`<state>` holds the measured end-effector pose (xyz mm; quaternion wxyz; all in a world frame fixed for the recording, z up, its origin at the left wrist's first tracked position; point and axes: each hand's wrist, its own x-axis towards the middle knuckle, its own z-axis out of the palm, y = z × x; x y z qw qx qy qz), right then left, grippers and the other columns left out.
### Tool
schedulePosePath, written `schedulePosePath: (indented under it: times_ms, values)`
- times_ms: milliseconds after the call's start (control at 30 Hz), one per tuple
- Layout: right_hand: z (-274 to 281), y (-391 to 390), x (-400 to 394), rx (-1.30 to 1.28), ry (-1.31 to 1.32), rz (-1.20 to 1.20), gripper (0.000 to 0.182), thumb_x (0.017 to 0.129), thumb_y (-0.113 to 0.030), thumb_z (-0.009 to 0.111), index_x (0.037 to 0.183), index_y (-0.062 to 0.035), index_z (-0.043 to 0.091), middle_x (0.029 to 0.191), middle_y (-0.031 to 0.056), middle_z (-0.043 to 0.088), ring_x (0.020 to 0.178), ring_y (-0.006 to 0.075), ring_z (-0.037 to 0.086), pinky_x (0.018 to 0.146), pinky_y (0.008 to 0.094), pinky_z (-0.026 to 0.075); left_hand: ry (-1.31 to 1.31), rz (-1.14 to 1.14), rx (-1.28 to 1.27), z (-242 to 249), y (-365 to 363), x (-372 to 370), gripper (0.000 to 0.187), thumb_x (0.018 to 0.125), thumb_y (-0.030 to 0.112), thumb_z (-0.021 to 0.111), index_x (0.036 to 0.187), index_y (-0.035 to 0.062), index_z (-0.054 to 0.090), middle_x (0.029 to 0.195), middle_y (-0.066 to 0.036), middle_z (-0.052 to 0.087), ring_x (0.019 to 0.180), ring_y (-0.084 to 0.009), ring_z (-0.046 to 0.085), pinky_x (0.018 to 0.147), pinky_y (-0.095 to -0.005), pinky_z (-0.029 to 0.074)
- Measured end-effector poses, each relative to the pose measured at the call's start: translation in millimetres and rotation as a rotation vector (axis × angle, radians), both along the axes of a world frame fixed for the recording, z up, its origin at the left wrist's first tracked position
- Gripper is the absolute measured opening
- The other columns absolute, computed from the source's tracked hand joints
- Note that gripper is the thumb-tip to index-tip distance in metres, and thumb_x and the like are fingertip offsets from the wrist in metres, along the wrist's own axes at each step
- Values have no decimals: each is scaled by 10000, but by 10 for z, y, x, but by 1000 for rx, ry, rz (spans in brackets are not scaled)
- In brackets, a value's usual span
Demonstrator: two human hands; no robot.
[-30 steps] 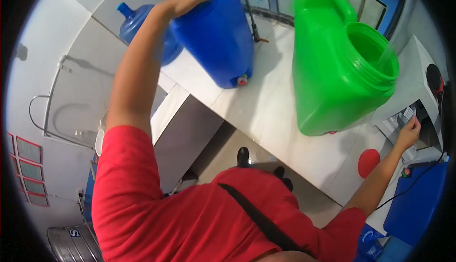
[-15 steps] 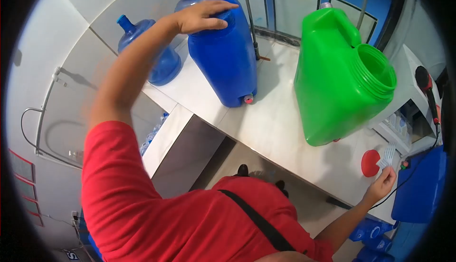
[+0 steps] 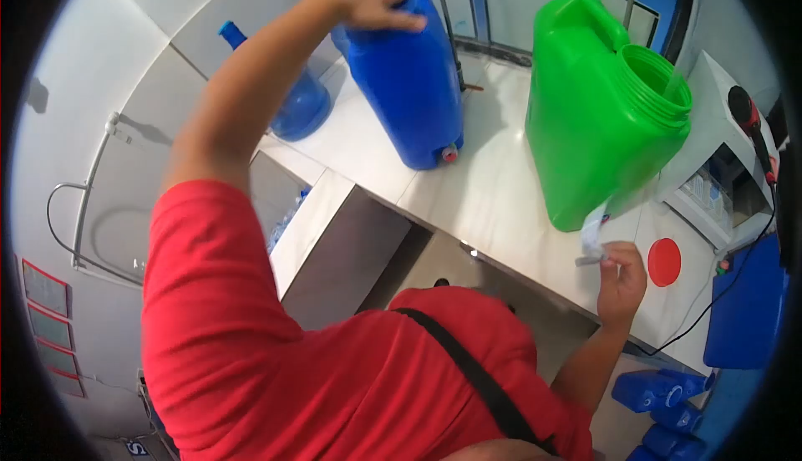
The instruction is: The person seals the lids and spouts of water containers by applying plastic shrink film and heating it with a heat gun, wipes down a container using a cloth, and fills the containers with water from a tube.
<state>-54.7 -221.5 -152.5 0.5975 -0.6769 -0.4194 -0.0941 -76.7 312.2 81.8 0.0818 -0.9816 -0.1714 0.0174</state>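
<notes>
My left hand (image 3: 380, 10) lies with fingers spread on the top of a tall blue container (image 3: 409, 85), which has a small red-and-white outlet at its base. My right hand (image 3: 622, 273) pinches a whitish strip (image 3: 593, 231) that looks like a plastic or paper piece, blurred by motion. Just behind the strip stands a large green container (image 3: 593, 118), its wide mouth uncovered. A round red lid (image 3: 664, 262) lies on the white counter (image 3: 493, 210), to the right of my right hand.
Blue water bottles (image 3: 305, 110) stand at the left. On the right are a white cabinet (image 3: 706, 168), a black-and-red device (image 3: 752, 131) with a cord, and a blue container (image 3: 748, 306). More blue containers (image 3: 647, 390) sit below the counter.
My right hand has moved left with the whitish strip, away from the red lid. My left hand stays on top of the blue container. The whole view has shifted slightly.
</notes>
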Motion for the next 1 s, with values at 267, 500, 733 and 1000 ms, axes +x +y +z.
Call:
schedulePosePath:
  times_ms: [267,500,733,1000]
  values:
    - [-102,302,-5,-64,195,153,81,906,-58,668,940,-10,613,921,130,670,863,251,636,807,341,495,-192,87,-39,-185,-112,-2,962,807,739,540,1566,193,312,1581,-223,300,1433,-433,331,1176,-501,301]
    - [237,724,-92,-71,-10,416,76,854,-34,706,897,-17,646,912,121,696,845,284,666,770,363,524,-114,371,-182,-73,-53,26,1096,766,820,531,1581,143,250,1593,-247,258,1461,-431,275,1177,-538,284]
    - [-558,487,-80,-67,436,288,63,880,-24,674,883,16,626,871,119,673,783,215,633,732,302,495,-174,-404,-114,-150,161,-233,986,820,723,597,1560,137,310,1592,-206,290,1480,-404,241,1211,-545,192]
    - [1,1075,-50,-91,250,588,65,882,-39,687,920,1,653,902,114,680,806,213,640,730,312,500,-258,295,-52,-185,-228,-125,944,844,694,547,1529,75,348,1571,-212,329,1454,-396,300,1199,-476,244]
